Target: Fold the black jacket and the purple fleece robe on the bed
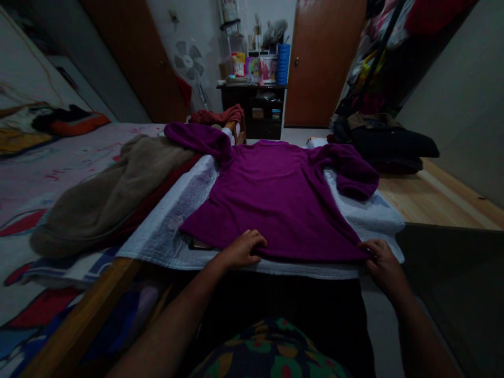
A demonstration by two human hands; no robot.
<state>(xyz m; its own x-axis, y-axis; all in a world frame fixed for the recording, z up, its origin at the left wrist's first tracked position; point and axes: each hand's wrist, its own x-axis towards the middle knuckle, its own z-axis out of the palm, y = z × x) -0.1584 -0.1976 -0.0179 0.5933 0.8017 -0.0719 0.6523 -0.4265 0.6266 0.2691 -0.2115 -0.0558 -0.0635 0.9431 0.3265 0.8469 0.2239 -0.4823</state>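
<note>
Patterned clothing (pixel 271 352) on the person's own body lies nearest, at 6 o'clock. From the left, a bed (pixel 79 163) with a pink printed sheet fills 9 o'clock, a heap of clothes (pixel 73 122) on it a little higher. Next comes a grey-brown fleecy cloth (pixel 118 194), bunched lengthwise over a dark red cloth (pixel 146 214). Beside these a white quilted cloth (pixel 185 197) spreads beneath the purple garment. Its left edge runs down toward 8 o'clock. A fan (pixel 189 63) stands at 11 o'clock.

The left hand (pixel 244 248) rests at the near hem, its fingers bent and close together – whether they grip the fabric I cannot tell. The purple garment (pixel 275 199) lies flat at the middle of the view, neckline toward 12 o'clock, one sleeve at 10, the other bent at 2. Beyond it, a dark cabinet (pixel 236 100) stands near 12 o'clock. The right hand (pixel 380 260) is at the garment's 4 o'clock corner, fingers pinching the hem. Rightmost, folded dark clothes (pixel 388 144) sit between 2 and 3 o'clock on a wooden counter (pixel 419 194).
</note>
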